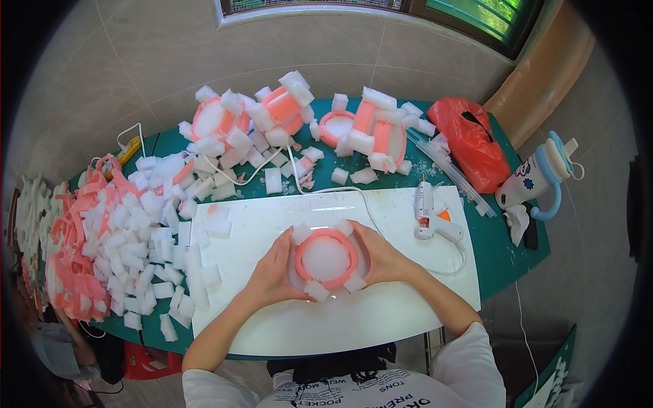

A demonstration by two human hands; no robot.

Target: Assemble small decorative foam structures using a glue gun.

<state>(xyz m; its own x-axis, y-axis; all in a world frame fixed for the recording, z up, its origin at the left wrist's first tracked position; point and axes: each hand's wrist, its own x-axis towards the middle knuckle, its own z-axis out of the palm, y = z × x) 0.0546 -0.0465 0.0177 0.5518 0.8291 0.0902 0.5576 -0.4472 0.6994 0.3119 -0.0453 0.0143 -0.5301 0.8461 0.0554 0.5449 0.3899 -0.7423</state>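
Observation:
Between my two hands is a round pink foam ring (297, 262) with a white foam disc (325, 257) filling its middle. White foam blocks (317, 291) stick out from its edge at several places. My left hand (273, 270) curves round the left side, its fingers near the upper left block. On the opposite side my right hand (378, 253) curves round, fingertips by the upper right block. The piece is over a white board (258, 330). A white glue gun (427, 214) lies on the board's right part, its cord running off it.
Loose white foam blocks (146, 234) and pink foam parts (75, 272) heap up on the left. Similar pink-and-white pieces (391, 139) stand along the back of the green table (507, 265). At right are clear glue sticks (454, 173), a red plastic bag (469, 146) and a handled tumbler (527, 182).

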